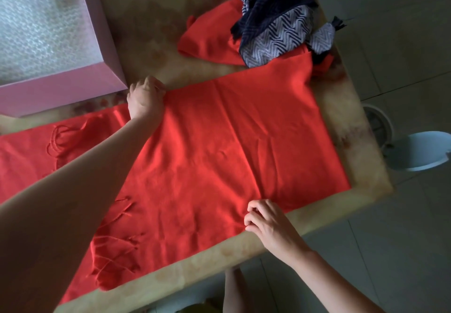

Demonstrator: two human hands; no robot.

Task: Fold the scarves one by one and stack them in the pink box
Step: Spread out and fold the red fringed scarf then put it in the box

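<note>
Head view, left hand (145, 99), right hand (268, 222) pinching red scarf (219, 142) (opposite edges)

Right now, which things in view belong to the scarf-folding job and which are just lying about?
Job: spread red scarf, left hand, right hand, navy zigzag scarf, crumpled red scarf, pink box.
Lying about: bubble wrap in the box, pale stool.

Tabletop (151, 32) is a blotchy beige marble-looking slab. The pink box (61, 93) sits at the far left corner, and a red scarf (219, 142) is spread flat across most of the near side. Far right there's bunched red fabric (207, 39) with a navy zigzag scarf (273, 32) heaped on it.
</note>
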